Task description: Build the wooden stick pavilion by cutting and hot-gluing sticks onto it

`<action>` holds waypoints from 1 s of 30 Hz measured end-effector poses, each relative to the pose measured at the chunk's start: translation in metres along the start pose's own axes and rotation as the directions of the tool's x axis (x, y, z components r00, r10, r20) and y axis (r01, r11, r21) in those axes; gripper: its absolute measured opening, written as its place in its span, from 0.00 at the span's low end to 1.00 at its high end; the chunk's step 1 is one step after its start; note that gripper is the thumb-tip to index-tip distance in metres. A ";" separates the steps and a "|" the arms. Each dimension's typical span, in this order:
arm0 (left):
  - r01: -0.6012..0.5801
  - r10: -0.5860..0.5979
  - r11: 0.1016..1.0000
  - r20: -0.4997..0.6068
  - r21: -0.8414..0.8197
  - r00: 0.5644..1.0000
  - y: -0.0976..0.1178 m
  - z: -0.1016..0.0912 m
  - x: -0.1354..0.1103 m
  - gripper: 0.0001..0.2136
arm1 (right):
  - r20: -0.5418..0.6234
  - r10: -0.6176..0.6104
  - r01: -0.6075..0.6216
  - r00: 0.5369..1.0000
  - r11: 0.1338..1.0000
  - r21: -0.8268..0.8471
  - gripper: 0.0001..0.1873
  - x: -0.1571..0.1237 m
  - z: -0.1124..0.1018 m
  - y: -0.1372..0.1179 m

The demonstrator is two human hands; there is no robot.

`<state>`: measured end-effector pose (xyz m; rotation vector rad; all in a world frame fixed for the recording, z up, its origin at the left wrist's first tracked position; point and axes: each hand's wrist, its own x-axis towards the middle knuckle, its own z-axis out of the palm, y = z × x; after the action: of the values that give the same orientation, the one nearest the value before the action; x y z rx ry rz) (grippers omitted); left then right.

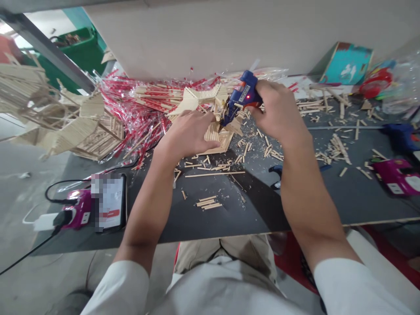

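Note:
My right hand (280,109) is wrapped round a blue hot glue gun (243,94) with a small red light on its side. The gun's nozzle points down and touches or nearly touches a model built of thin wooden sticks (188,103). Across the model's near left side lies my left hand (187,133), gripping it with the thumb stretched toward the nozzle. Part of the model is hidden under that hand and behind the gun. Short cut sticks (209,202) lie in a small group on the dark table (243,218), and one longer stick (215,174) rests above them.
Red-and-clear wrapped sticks (131,109) are heaped behind my left hand. More stick models (82,131) stand at the left. A phone (114,205) leans by a magenta power strip (78,210). Another blue glue gun (402,135) and magenta strip (395,175) are at right.

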<state>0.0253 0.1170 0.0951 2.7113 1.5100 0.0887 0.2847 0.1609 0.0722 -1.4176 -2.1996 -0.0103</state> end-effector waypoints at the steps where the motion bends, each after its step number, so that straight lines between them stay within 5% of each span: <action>1: -0.006 0.006 1.000 -0.004 -0.012 1.000 -0.001 0.000 0.000 0.28 | -0.002 0.001 -0.001 1.000 1.000 0.000 0.18 0.000 0.000 0.000; 15: -0.038 0.038 0.998 0.017 -0.047 0.999 -0.010 0.003 0.001 0.34 | -0.052 0.042 -0.040 0.998 0.999 0.033 0.18 -0.003 -0.003 -0.002; 30: -0.034 0.034 0.995 0.001 -0.091 0.999 -0.019 0.008 0.003 0.29 | -0.131 0.086 -0.088 0.988 0.996 -0.013 0.20 -0.003 -0.002 -0.005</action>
<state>0.0115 0.1296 0.0862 2.6651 1.4231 0.1502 0.2820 0.1559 0.0737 -1.4791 -2.0360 -0.0903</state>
